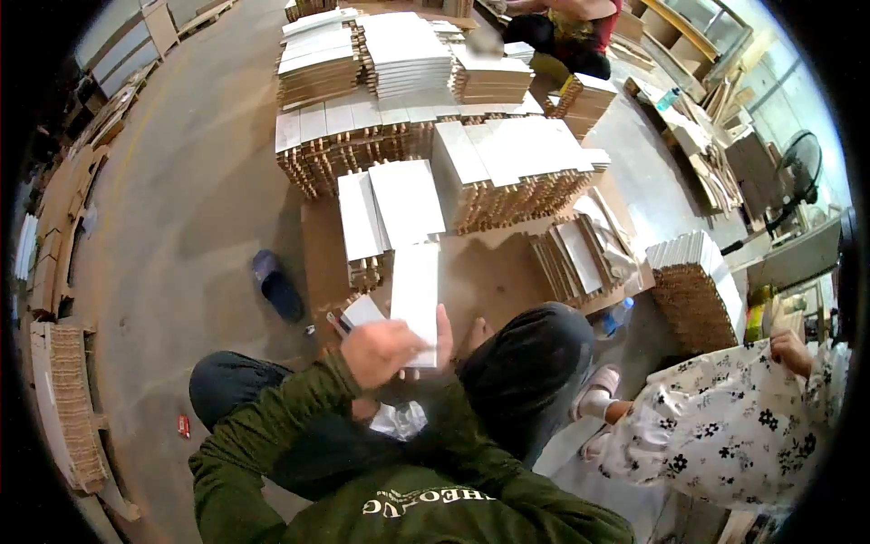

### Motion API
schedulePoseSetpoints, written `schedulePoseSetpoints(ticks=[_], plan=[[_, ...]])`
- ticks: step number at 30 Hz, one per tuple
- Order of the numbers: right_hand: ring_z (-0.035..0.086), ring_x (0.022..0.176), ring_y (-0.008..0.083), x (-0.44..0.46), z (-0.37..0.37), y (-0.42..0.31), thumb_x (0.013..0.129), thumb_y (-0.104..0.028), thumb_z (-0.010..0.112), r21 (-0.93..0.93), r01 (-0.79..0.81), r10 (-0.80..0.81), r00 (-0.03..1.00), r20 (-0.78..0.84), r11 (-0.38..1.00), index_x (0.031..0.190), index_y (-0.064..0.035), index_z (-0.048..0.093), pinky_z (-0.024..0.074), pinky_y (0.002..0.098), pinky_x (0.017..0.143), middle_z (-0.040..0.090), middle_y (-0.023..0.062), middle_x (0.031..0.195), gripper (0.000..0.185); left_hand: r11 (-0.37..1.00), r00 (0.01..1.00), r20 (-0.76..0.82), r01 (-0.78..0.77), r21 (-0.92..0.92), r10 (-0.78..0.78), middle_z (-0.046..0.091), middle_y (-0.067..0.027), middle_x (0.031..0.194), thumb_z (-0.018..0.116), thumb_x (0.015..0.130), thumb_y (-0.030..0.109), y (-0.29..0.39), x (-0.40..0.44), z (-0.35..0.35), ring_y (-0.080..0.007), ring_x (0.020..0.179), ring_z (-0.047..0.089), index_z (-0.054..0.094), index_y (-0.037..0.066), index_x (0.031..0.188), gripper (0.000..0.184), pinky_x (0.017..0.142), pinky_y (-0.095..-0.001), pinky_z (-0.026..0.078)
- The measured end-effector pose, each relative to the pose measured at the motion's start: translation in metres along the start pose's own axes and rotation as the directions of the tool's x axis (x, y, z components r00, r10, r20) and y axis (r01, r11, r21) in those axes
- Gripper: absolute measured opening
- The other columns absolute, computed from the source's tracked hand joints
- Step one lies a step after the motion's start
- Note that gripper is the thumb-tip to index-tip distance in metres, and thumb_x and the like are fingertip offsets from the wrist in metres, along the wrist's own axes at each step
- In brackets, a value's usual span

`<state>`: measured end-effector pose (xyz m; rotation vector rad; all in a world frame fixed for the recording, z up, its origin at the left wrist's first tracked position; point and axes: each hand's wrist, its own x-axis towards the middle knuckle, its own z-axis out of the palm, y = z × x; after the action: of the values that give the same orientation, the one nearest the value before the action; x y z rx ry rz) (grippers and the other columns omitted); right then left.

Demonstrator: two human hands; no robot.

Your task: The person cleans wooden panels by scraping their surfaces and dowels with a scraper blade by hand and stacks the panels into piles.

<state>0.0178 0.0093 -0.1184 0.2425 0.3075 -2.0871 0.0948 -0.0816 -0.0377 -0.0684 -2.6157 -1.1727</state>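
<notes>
A narrow white panel point(417, 295) stands tilted up in front of me, over my lap. My right hand point(443, 337) grips it near its lower end, with fingers showing along its right edge. Across the panel's lower left part lies my left hand point(385, 351), its fingers curled and slightly blurred; what they hold, if anything, is hidden. Below my hands, a crumpled white piece point(399, 421) rests between my legs. Beyond the panel, two white-topped stacks of panels point(406, 204) stand close by.
Larger panel stacks point(517, 154) stand ahead on cardboard point(489, 267). A slipper point(277, 286) lies to the left, and a water bottle point(618, 315) stands at right. A person in a floral garment point(725, 426) is close on my right; another person point(566, 32) is at the far end.
</notes>
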Motion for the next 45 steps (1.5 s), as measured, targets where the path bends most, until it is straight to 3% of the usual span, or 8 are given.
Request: schedulePoseSetpoints(ticks=[6,12,18,25,28,36,40,45], plan=[[0.058,0.088,0.0202,-0.009,-0.001,0.007,0.092,-0.043,0.032,-0.047,-0.157,0.164,0.940,0.299,0.986,0.120,-0.0012,0.045,0.0486,0.0336,0.075,0.057,0.0123,0.101,0.052,0.969,0.942,-0.333,0.046,0.242,0.039,0.059,-0.0115,0.076,0.064,0.070,0.008,-0.018,0.001,-0.013,-0.0283,0.069,0.060,0.065,0.009,0.088,0.018,0.060,-0.0350,0.048],[0.061,0.077,0.0238,0.000,-0.015,-0.002,0.089,-0.051,0.035,-0.036,-0.095,0.098,0.990,0.103,0.995,0.118,-0.0040,0.048,0.0524,0.0376,0.065,0.060,0.0137,0.094,0.057,0.999,0.993,0.112,-0.047,0.020,0.044,0.059,-0.0088,0.076,0.063,0.071,0.010,0.012,-0.002,-0.009,-0.0279,0.067,0.060,0.064,0.010,0.085,0.015,0.060,-0.0359,0.050],[0.061,0.083,0.0201,-0.052,0.049,0.015,0.093,-0.038,0.036,-0.299,-0.120,0.199,0.948,0.247,0.947,0.110,-0.0031,0.052,0.0529,0.0331,0.071,0.061,0.0106,0.096,0.042,0.724,0.877,-0.461,0.233,0.650,0.132,0.058,-0.0114,0.068,0.054,0.079,0.006,-0.022,0.017,-0.090,-0.0224,0.066,0.060,0.067,0.008,0.093,0.019,0.054,-0.0311,0.048],[0.060,0.092,0.0200,-0.027,0.018,0.017,0.093,-0.036,0.036,-0.232,-0.043,0.133,0.911,0.391,0.972,0.121,-0.0037,0.046,0.0515,0.0325,0.077,0.059,0.0103,0.103,0.044,0.944,0.911,-0.283,-0.240,0.227,0.300,0.052,-0.0110,0.062,0.054,0.079,0.007,-0.012,0.009,-0.049,-0.0215,0.056,0.053,0.064,0.006,0.076,0.011,0.051,-0.0308,0.045],[0.060,0.092,0.0192,-0.024,0.006,0.000,0.093,-0.038,0.038,-0.284,-0.267,0.379,0.783,0.494,0.921,0.122,-0.0035,0.044,0.0531,0.0307,0.073,0.058,0.0111,0.106,0.046,0.764,0.859,-0.476,0.175,0.621,0.189,0.054,-0.0110,0.066,0.057,0.077,0.009,-0.077,0.012,-0.056,-0.0248,0.061,0.055,0.064,0.008,0.081,0.008,0.054,-0.0352,0.045],[0.059,0.078,0.0180,-0.031,0.020,-0.005,0.086,-0.027,0.054,-0.548,-0.068,0.177,0.973,0.149,0.834,0.110,-0.0061,0.050,0.0497,0.0321,0.070,0.060,0.0068,0.090,0.031,0.955,0.738,-0.653,0.287,0.075,-0.171,0.060,-0.0122,0.088,0.061,0.073,-0.003,-0.003,-0.027,-0.067,-0.0225,0.078,0.056,0.061,0.001,0.096,0.023,0.070,-0.0315,0.046],[0.037,0.117,0.0151,-0.001,-0.009,0.011,0.087,-0.034,0.053,-0.559,0.276,-0.050,0.921,0.386,0.782,0.143,-0.0113,0.008,0.0340,0.0264,0.094,0.023,0.0065,0.142,0.075,0.928,0.702,-0.614,0.337,-0.159,-0.361,0.056,-0.0119,0.097,0.050,0.091,0.013,-0.039,-0.066,-0.047,-0.0171,0.086,0.051,0.052,-0.004,0.110,0.026,0.075,-0.0305,0.044],[0.059,0.081,0.0216,0.000,-0.035,0.003,0.085,-0.063,0.033,-0.167,-0.129,0.194,0.860,0.472,0.978,0.138,-0.0140,0.026,0.0528,0.0342,0.064,0.056,0.0108,0.103,0.073,0.928,0.760,-0.532,0.296,-0.227,-0.373,0.056,-0.0099,0.096,0.049,0.091,0.010,-0.042,-0.060,-0.032,-0.0153,0.084,0.050,0.053,-0.004,0.109,0.023,0.076,-0.0270,0.042]])
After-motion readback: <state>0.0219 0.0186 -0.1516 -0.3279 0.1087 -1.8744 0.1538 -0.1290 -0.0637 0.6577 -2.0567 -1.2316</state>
